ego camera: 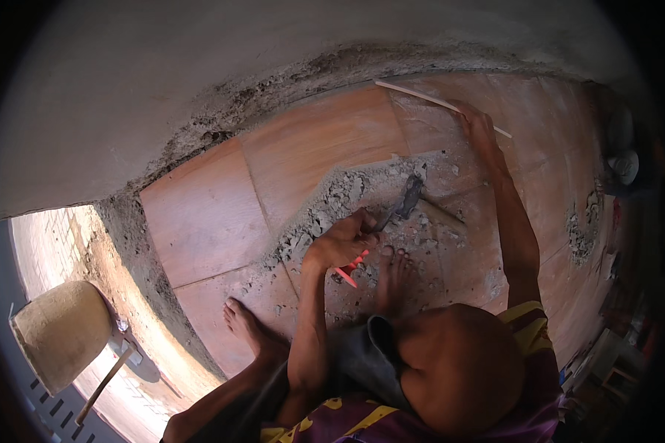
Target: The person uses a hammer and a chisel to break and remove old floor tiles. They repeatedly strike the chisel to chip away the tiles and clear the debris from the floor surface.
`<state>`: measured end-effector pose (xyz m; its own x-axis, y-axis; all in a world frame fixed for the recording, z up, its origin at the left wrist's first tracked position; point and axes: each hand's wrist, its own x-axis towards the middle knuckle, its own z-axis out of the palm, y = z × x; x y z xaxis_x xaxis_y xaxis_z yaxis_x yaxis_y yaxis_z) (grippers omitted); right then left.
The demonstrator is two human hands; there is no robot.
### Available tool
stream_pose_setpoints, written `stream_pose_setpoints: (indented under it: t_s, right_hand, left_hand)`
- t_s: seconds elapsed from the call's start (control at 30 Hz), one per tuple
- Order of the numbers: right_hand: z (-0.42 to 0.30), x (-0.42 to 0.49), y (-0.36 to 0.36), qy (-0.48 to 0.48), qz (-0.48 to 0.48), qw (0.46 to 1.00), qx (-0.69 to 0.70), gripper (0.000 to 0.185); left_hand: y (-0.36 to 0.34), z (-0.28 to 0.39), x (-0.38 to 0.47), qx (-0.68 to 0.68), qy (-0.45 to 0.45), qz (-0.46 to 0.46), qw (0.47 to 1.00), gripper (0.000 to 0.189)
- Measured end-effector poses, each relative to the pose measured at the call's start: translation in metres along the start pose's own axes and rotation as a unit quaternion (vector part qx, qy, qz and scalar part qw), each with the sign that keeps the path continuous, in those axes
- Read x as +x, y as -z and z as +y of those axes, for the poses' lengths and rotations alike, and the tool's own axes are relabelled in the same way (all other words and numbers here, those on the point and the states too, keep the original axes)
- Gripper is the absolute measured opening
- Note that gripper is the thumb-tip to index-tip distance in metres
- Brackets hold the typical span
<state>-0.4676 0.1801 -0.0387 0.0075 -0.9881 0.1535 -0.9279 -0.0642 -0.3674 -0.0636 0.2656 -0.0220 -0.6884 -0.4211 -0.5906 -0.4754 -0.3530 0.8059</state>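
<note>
My left hand (341,241) is closed around what looks like a cold chisel with a red hand guard (350,269). The chisel's dark shank (385,219) points toward a hammer (409,196), which lies on the floor among broken mortar (332,202) with its wooden handle toward the right. Farther forward, my right hand (474,119) grips a thin, pale strip (418,95) whose far end reaches near the wall base. Its material cannot be made out. Beneath both hands are reddish-brown floor tiles (321,124).
Rough, chipped plaster (216,111) runs along the base of the grey wall (144,72). At left, a sunlit doorway shows a tan tub (64,332) and a wooden-handled tool (105,382). More rubble (583,230) and a round container (624,166) lie at right. My bare feet rest on the tiles.
</note>
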Motion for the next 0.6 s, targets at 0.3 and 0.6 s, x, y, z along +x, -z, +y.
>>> stream_pose_setpoints:
  t_s: [0.3, 0.6]
  right_hand:
    - [0.018, -0.078, -0.030, 0.038, -0.015, 0.999, -0.033, 0.049]
    - [0.009, -0.088, 0.015, -0.087, -0.236, 0.961, 0.116, 0.038]
  left_hand:
    - [0.036, 0.006, -0.026, -0.123, -0.038, 0.155, 0.979, 0.026]
    - [0.057, -0.013, -0.027, -0.108, 0.008, 0.290, 0.951, 0.029]
